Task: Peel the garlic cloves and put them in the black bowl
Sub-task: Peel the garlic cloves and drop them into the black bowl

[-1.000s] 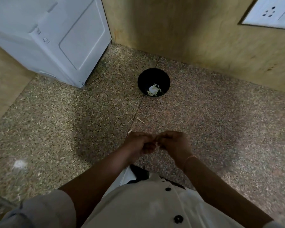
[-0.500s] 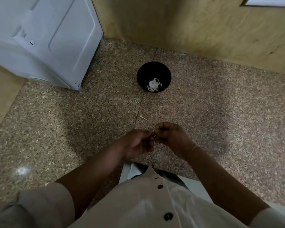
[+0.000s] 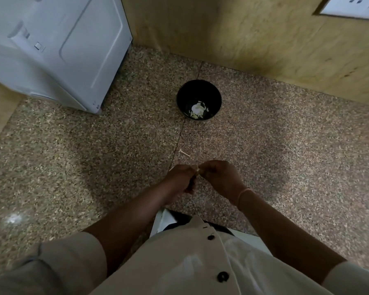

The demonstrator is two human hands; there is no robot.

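Observation:
A small pale garlic clove (image 3: 197,170) is pinched between the fingertips of both hands, low over the speckled counter. My left hand (image 3: 181,180) and my right hand (image 3: 218,175) meet at the clove, fingers curled, so most of it is hidden. The black bowl (image 3: 183,93) stands beyond the hands near the wall corner. Pale garlic pieces (image 3: 197,109) lie at its bottom.
A white appliance (image 3: 58,45) stands at the back left. A brown wall (image 3: 254,35) runs along the back with a white socket plate (image 3: 354,6) at top right. A small pale stem scrap (image 3: 184,153) lies on the speckled counter (image 3: 285,145) between hands and bowl.
The view shifted a little. Both hands stay together on the clove, fingers working at it, slightly farther from my body than a second ago.

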